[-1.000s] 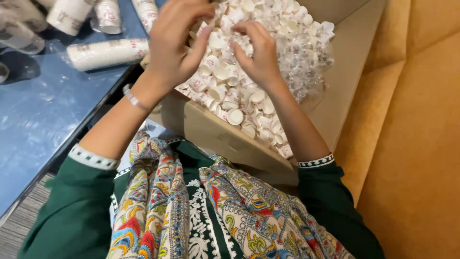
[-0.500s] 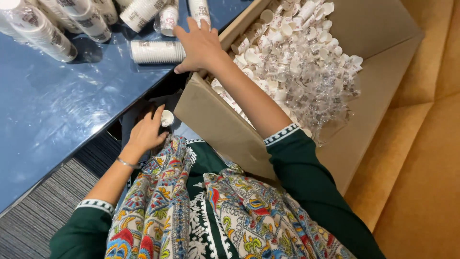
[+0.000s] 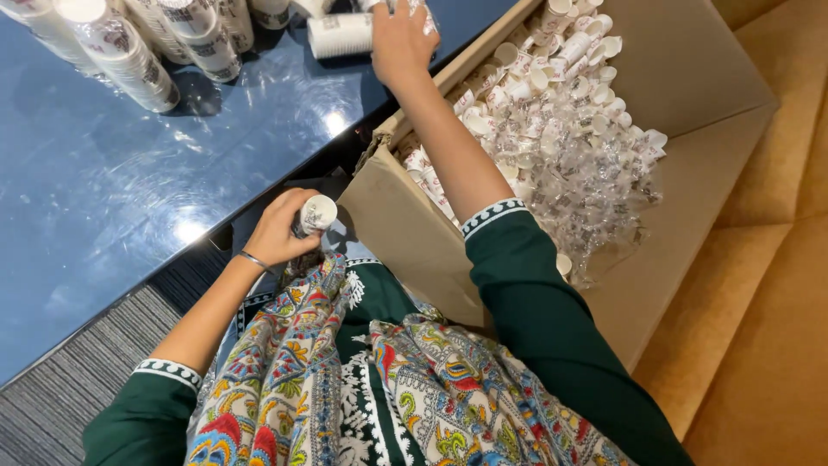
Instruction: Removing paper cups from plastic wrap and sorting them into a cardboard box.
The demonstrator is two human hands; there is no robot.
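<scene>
Paper cup [image 3: 316,212] sits clamped in the left hand [image 3: 278,231]; right hand [image 3: 401,39] closes on plastic wrap [image 3: 414,9].

I see an open brown cardboard box [image 3: 690,173] on my right, filled with small white cups in clear plastic wrap [image 3: 595,164]. On the blue table [image 3: 129,216] lie wrapped sleeves of white printed cups [image 3: 129,60], another sleeve [image 3: 341,34] lying sideways near the top edge.

Left hand [image 3: 276,231] grips a paper cup [image 3: 316,213]; right hand [image 3: 401,39] apparently touches wrapped cups [image 3: 341,34].
</scene>
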